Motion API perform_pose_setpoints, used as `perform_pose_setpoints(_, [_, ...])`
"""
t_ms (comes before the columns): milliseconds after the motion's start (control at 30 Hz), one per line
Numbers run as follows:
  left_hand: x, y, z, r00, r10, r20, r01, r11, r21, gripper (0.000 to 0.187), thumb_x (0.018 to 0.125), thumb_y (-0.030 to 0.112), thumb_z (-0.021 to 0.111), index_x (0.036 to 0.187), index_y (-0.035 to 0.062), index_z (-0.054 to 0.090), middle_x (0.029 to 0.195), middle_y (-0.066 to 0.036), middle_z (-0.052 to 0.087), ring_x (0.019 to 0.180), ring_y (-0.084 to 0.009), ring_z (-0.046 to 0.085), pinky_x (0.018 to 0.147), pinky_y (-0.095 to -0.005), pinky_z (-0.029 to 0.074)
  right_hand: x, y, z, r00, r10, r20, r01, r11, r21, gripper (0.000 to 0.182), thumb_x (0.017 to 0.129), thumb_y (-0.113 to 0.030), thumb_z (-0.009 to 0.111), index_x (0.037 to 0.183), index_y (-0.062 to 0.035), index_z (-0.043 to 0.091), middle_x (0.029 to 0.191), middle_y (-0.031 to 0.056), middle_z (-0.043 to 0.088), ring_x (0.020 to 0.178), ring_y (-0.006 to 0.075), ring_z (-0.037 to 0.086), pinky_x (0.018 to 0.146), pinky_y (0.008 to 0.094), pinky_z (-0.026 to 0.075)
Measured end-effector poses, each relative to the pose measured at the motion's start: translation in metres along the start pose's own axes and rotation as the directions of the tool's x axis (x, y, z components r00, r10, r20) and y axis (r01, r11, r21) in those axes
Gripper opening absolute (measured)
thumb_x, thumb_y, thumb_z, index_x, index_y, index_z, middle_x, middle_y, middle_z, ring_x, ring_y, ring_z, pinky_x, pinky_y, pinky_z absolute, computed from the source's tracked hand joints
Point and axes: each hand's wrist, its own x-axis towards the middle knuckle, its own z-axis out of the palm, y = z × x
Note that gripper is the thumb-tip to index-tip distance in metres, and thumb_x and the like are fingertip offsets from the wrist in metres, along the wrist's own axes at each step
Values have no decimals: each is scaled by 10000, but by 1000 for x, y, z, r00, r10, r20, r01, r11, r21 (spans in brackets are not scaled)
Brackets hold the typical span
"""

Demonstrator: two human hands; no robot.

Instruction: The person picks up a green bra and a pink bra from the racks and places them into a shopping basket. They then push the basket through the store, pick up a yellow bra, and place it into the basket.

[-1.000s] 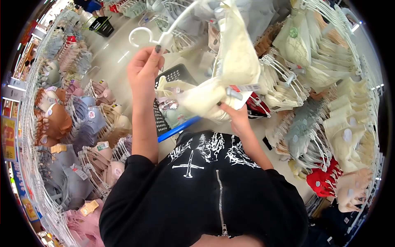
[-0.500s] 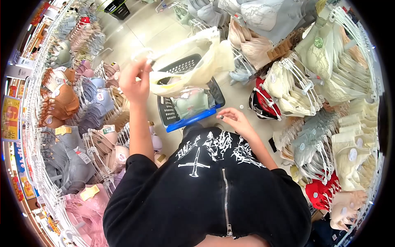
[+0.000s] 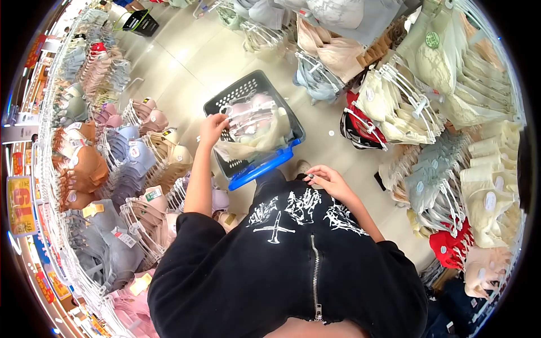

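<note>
A dark grey basket [image 3: 213,107] with a blue handle [image 3: 265,169] stands on the floor before me. Inside lie a pale yellow garment [image 3: 242,150] and pink garments [image 3: 260,104] with clear hangers. My left hand [image 3: 213,129] is at the basket's left side, its fingers pinched together beside the hangers; what lies between them is too small to make out. Near my waist, right of the blue handle, my right hand [image 3: 329,181] hangs with loosely bent, parted fingers and holds nothing. A small dark spot shows at its fingers.
Racks of hanging bras line both sides, with orange ones [image 3: 87,169] at left and cream ones [image 3: 394,107] at right. A red and black garment [image 3: 363,127] hangs near the floor at right. Another black basket [image 3: 141,22] is at the upper left.
The pale yellow garment has come down from above the basket into it, and my left hand has lowered. My right hand has moved slightly down and right, its fingers more bent.
</note>
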Motion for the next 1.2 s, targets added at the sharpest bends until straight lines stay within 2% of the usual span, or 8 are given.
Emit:
perform_pose_setpoints(133, [27, -56, 35, 957, -289, 15, 286, 955, 80, 291, 754, 135, 587, 1038, 82, 619, 985, -126, 631, 893, -232, 603, 815, -316, 449, 0, 2, 0, 999, -33, -2, 33, 999, -3, 182, 871, -80, 496, 1035, -8, 525, 980, 81, 589, 904, 144, 567, 821, 271, 447])
perform_pose_setpoints(433, [-36, -1, 40, 986, -100, 137, 76, 982, 172, 191, 775, 166, 580, 918, 47, 629, 924, -125, 622, 898, -284, 565, 797, -352, 438, 5, 4, -5, 998, -51, -37, 53, 997, 47, 169, 870, -63, 494, 1029, -11, 518, 1004, 83, 585, 933, 153, 569, 829, 271, 447])
perform_pose_setpoints(567, [-73, 30, 36, 985, -157, 71, 171, 927, -335, 241, 881, 209, 498, 904, -1, 612, 832, -77, 637, 732, -176, 606, 674, -269, 466, 24, -2, 6, 995, -96, 30, 96, 995, 6, 188, 867, -83, 512, 1041, -12, 517, 1002, 74, 586, 953, 160, 571, 838, 277, 445])
perform_pose_setpoints(667, [-96, 84, 20, 852, -465, 241, 388, 250, -887, 273, 915, 286, 428, 869, 48, 554, 663, -20, 563, 476, -95, 488, 420, -215, 368, 44, -13, 17, 990, -126, 63, 137, 966, -220, 264, 814, -140, 584, 1054, -46, 528, 1015, 87, 584, 953, 184, 567, 848, 303, 436])
perform_pose_setpoints(733, [-113, 88, 20, 775, -299, 557, 433, -391, -812, 237, 901, 283, 445, 775, 98, 521, 606, 3, 513, 435, -88, 434, 346, -206, 319, 58, -27, 28, 919, -376, 119, 360, 676, -643, 357, 726, -182, 645, 1049, -86, 528, 1042, 113, 541, 1010, 266, 514, 871, 363, 410])
perform_pose_setpoints(833, [-137, 94, 35, 660, -172, 731, 566, -525, -635, 204, 883, 300, 458, 821, 115, 518, 596, 32, 476, 411, -82, 378, 337, -207, 287, 88, -31, 43, 837, -424, 346, 515, 398, -759, 430, 661, -222, 673, 1045, -106, 518, 1052, 115, 510, 1006, 307, 487, 849, 394, 410])
perform_pose_setpoints(1033, [-140, 116, 54, 643, -561, 522, 584, -81, -807, 188, 880, 236, 415, 860, 80, 518, 560, -32, 529, 375, -103, 397, 339, -221, 280, 139, -3, 77, 898, -45, 438, 436, -42, -899, 249, 578, -218, 659, 793, -98, 622, 667, 96, 623, 625, 278, 620, 598, 398, 489])
perform_pose_setpoints(1200, [-135, 112, 51, 744, -608, 277, 444, 140, -885, 180, 864, 142, 421, 788, 21, 530, 541, -56, 510, 306, -87, 337, 292, -203, 229, 146, -7, 74, 880, -52, 471, 472, -4, -882, 178, 632, -240, 614, 721, -86, 610, 631, 127, 601, 612, 302, 607, 556, 407, 475])
